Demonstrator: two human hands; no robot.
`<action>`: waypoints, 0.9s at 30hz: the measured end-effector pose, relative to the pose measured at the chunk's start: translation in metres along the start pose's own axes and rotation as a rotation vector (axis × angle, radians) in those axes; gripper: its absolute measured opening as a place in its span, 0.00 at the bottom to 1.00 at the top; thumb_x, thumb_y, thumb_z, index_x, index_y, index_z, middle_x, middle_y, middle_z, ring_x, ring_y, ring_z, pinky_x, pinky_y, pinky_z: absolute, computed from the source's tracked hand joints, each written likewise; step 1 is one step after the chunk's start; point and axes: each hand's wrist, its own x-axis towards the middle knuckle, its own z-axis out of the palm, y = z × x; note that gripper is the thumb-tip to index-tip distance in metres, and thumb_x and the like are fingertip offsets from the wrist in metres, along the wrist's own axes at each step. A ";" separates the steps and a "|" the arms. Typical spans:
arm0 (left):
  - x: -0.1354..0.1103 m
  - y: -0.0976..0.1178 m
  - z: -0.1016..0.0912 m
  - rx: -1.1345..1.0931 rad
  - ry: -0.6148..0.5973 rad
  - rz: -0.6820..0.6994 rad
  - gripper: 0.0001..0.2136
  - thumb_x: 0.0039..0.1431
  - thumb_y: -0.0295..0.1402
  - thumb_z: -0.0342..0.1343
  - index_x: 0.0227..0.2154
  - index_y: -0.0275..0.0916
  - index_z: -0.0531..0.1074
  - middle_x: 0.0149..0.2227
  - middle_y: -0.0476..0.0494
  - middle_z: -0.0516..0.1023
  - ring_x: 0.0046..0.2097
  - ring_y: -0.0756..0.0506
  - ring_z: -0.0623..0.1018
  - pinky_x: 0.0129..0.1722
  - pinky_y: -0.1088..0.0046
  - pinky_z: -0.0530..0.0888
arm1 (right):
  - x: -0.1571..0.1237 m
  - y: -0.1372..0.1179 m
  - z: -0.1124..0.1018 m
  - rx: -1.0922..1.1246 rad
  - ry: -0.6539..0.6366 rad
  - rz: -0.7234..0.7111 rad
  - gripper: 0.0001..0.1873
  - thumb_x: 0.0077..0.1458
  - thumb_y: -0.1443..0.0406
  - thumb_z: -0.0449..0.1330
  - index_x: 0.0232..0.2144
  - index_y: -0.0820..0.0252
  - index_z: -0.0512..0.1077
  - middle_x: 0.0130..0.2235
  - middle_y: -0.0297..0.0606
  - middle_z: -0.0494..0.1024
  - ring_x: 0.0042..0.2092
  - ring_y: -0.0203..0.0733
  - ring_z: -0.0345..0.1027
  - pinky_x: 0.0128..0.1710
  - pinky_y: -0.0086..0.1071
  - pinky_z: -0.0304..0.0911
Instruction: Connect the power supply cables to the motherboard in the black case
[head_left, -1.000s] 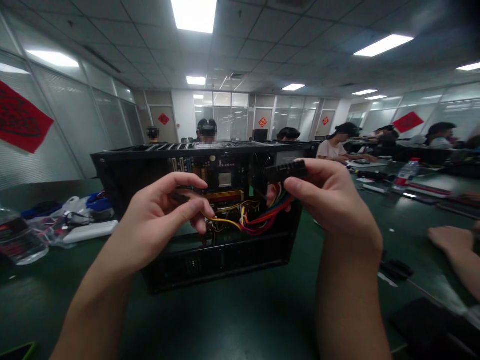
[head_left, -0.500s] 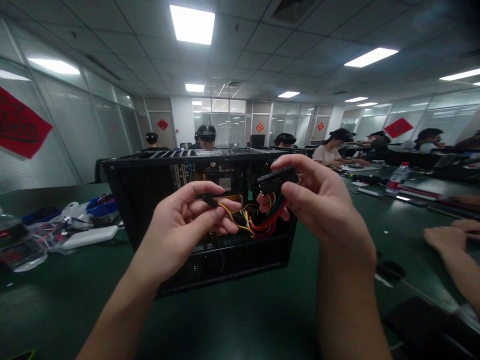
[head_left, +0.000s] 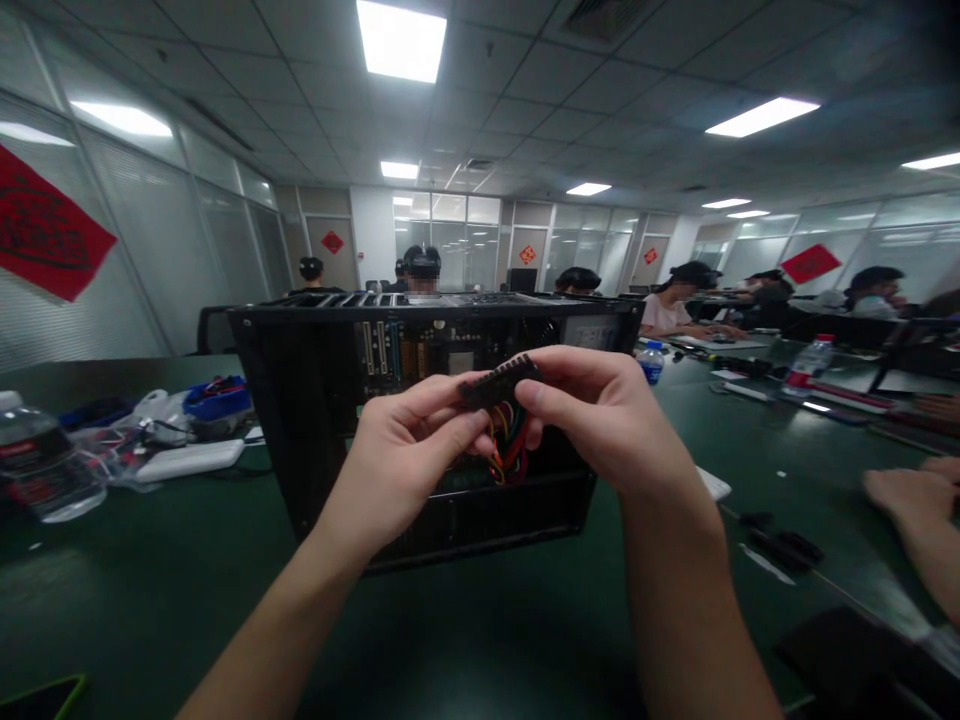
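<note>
My left hand and my right hand meet in front of an open computer case. The right thumb and fingers pinch a wide black power connector with a row of notches along its upper edge. At the connector's left end, my left fingers are closed on a small black plug, mostly hidden and side by side with the wide one; whether the two are joined I cannot tell. Multicoloured wires hang below them. Behind, inside the case, part of a motherboard shows.
On the left are a large bottle, a white flat box and a blue pouch. A blue-capped bottle stands right of the case. Another person's hands rest at the right; black parts lie nearer.
My hands have come together, bringing the small plug up against the end of the wide connector. The wide connector has moved left and slightly down. The view has shifted a little.
</note>
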 end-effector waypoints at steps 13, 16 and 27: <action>-0.001 0.000 0.004 0.113 0.049 0.050 0.15 0.59 0.34 0.59 0.48 0.40 0.78 0.36 0.45 0.78 0.34 0.49 0.75 0.36 0.73 0.76 | 0.007 0.017 0.004 -0.009 0.028 0.000 0.22 0.54 0.52 0.66 0.46 0.60 0.77 0.34 0.38 0.77 0.29 0.35 0.68 0.25 0.28 0.68; -0.001 -0.002 0.006 0.142 0.083 0.085 0.17 0.60 0.35 0.58 0.51 0.41 0.77 0.43 0.44 0.79 0.42 0.46 0.77 0.44 0.71 0.76 | 0.009 0.021 0.007 -0.014 0.038 0.002 0.23 0.54 0.51 0.65 0.47 0.60 0.76 0.33 0.37 0.77 0.28 0.34 0.67 0.25 0.28 0.67; 0.029 -0.047 -0.016 -0.070 0.186 -0.022 0.19 0.54 0.43 0.64 0.45 0.35 0.78 0.44 0.39 0.81 0.46 0.42 0.79 0.48 0.68 0.73 | 0.031 0.062 0.027 -0.156 0.106 -0.080 0.23 0.62 0.49 0.56 0.43 0.63 0.75 0.38 0.39 0.76 0.35 0.37 0.70 0.34 0.30 0.68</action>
